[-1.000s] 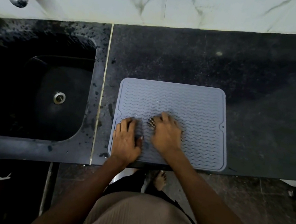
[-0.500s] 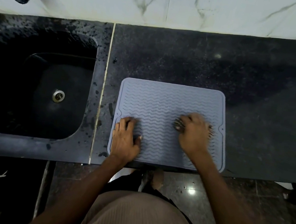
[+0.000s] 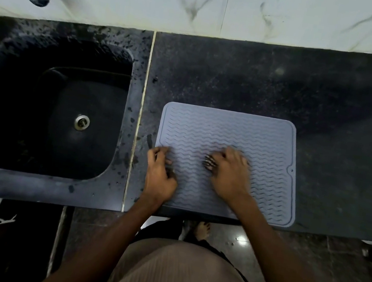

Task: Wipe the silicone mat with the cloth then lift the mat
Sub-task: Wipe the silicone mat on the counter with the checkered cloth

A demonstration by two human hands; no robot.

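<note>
Head view: the silicone mat (image 3: 229,135) lies flat just right of the sink (image 3: 47,104); right hand (image 3: 229,174) grips the checked cloth (image 3: 209,163) mid-mat, left hand (image 3: 159,173) curls at its sink-side edge, grasp unclear. Pin that edge; overlap strokes outward

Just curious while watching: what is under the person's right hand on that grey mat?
A dark checked cloth peeks out beside the right hand, pressed onto the silicone mat. Most of the cloth is covered by the hand, so its size cannot be seen.
</note>
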